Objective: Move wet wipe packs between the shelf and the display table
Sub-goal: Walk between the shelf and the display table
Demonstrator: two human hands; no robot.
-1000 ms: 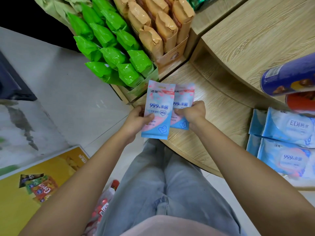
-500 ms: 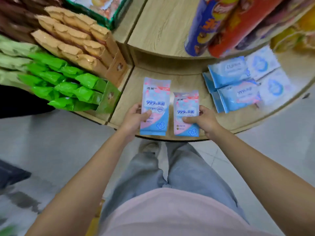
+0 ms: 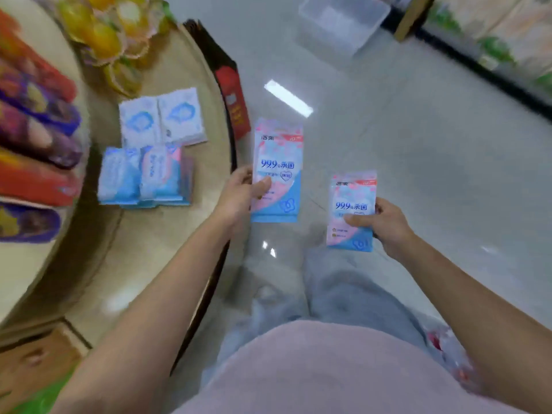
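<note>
My left hand (image 3: 240,191) grips a pink-and-blue wet wipe pack (image 3: 277,174) by its left edge, thumb on the front. My right hand (image 3: 383,224) holds a second, matching wet wipe pack (image 3: 352,204), thumb across its face. Both packs hang upright over the grey floor, just right of the round wooden display table (image 3: 206,100). Several blue and white wipe packs (image 3: 143,174) lie stacked on the table's lower tier, left of my left hand.
Red and purple snack tubes (image 3: 33,121) lie on the table's upper tier at the left, with yellow wrapped goods (image 3: 104,40) behind them. A red box (image 3: 234,106) leans at the table's edge. A clear plastic bin (image 3: 343,19) sits on the floor ahead, shelving (image 3: 493,49) at far right.
The view has swung right, away from the table. Both hands, each still holding its pack, have moved off the table edge and apart, and are now over the floor.
</note>
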